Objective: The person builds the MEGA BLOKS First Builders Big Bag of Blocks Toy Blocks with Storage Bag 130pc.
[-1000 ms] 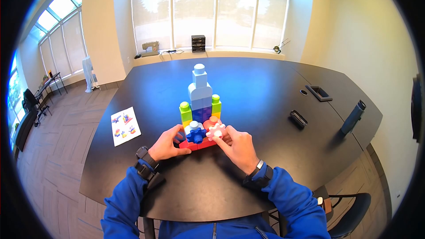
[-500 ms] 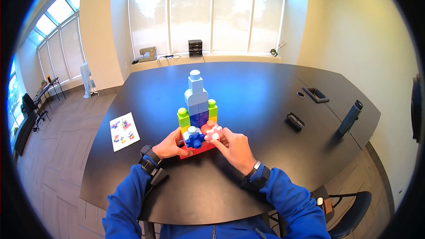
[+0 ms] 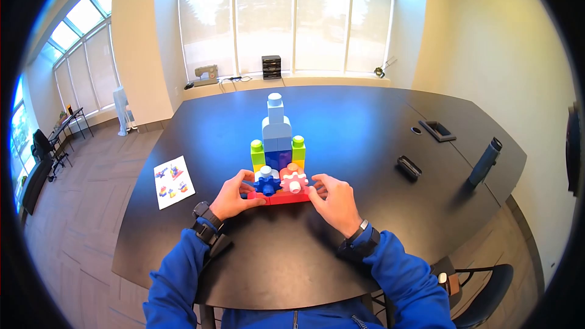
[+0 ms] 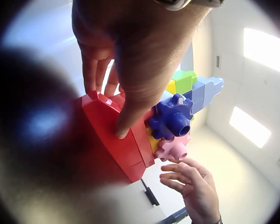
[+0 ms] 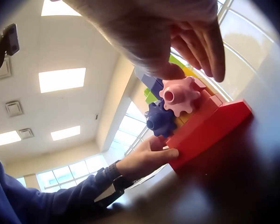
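Note:
A toy-block build stands on the dark table, with a red block base [image 3: 283,198] below and a light blue tower [image 3: 277,133] rising behind. Green blocks [image 3: 257,147] sit atop yellow ones on both sides of a purple middle. On the front are a blue gear [image 3: 267,186] and, to its right, a pink gear [image 3: 295,183]. My left hand [image 3: 232,198] grips the left end of the red base, thumb along its front face. Beside the pink gear, my right hand [image 3: 337,203] has loosely bent, spread fingers with nothing between them; its thumb is close to the base's right end.
A sheet with pictures of block builds [image 3: 175,182] lies at the left. To the right are a black case [image 3: 409,169] and a dark bottle [image 3: 485,162] standing upright. A recessed table outlet [image 3: 437,130] is farther back, and a chair [image 3: 492,292] stands at the lower right.
My right hand has let go of the pink gear and moved a little right with its fingers spreading. The gear stays on the build. My left hand keeps to the left end of the base.

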### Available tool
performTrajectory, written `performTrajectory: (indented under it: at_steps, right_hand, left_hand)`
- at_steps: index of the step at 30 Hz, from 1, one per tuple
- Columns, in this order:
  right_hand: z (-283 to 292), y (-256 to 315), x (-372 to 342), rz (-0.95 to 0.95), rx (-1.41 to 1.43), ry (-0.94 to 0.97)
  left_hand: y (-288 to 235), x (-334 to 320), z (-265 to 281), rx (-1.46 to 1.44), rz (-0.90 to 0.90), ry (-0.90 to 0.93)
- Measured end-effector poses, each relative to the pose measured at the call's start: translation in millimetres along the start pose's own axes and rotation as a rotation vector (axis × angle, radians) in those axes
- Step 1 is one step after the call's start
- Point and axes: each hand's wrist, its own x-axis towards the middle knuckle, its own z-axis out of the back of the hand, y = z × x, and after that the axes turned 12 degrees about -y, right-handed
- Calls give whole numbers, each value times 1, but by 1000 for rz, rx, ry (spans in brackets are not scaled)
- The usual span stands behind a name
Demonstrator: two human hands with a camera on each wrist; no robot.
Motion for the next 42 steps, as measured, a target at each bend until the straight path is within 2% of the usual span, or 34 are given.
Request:
performTrajectory:
  at_steps: [1, 3, 4, 6, 10, 11, 12, 14, 18, 20, 22, 24, 25, 26, 28, 29, 30, 33, 35, 39, 41, 42]
  right_hand:
    - [-1, -3, -2, -5, 0, -3]
    - [-4, -7, -5, -46, 58, 135]
    - [2, 7, 0, -47, 58, 133]
    - [24, 57, 17, 230, 330, 28]
    - [33, 58, 22, 260, 400, 18]
    - [29, 50, 22, 277, 343, 0]
    - [26, 41, 20, 276, 341, -3]
    - [19, 27, 13, 9, 40, 71]
    - [13, 28, 9, 22, 146, 107]
    - [20, 47, 17, 293, 319, 24]
    - [21, 43, 14, 230, 293, 28]
    - [16, 31, 11, -20, 29, -20]
    - [16, 28, 10, -78, -45, 68]
    - [16, 27, 9, -76, -45, 66]
    - [18, 30, 8, 113, 81, 93]
    - [20, 34, 13, 210, 293, 69]
    - [23, 38, 15, 209, 293, 71]
    - [25, 40, 15, 185, 377, 74]
    - [21, 27, 14, 98, 215, 90]
    - [-4, -21, 6, 9, 175, 68]
    - [-13, -41, 5, -123, 360, 209]
    - [-15, -45, 6, -121, 358, 206]
  left_hand:
    - [0, 0, -2, -24, -18, -28]
    - [2, -1, -3, -37, -16, -24]
    - [2, 0, -3, -50, -13, -24]
    - [-3, 1, -2, -32, -20, -24]
    - [-3, -1, -4, -9, -28, -39]
    - [-5, -2, -5, -9, -30, -36]
    - [-6, -2, -5, -5, -26, -37]
    - [-8, -2, -5, 1, -25, -41]
    - [-7, -2, -5, -6, -40, -41]
    - [-5, -2, -6, -7, -36, -42]
    - [-3, -2, -6, -14, -22, -36]
    - [-3, -2, -6, -17, -16, -33]
    - [-3, -2, -6, -20, -12, -30]
    - [-3, -2, -6, -19, -15, -31]
    - [-5, -2, -8, 9, -20, -44]
    - [-7, -1, -7, 8, -21, -45]
    - [-7, -1, -7, 5, -21, -50]
    - [-4, -2, -6, -2, -16, -50]
    - [-5, -2, -7, -7, -19, -42]
    - [-5, -2, -7, 7, -24, -48]
    - [-9, -3, -7, 8, -31, -47]
    - [-13, -5, -8, 9, -37, -72]
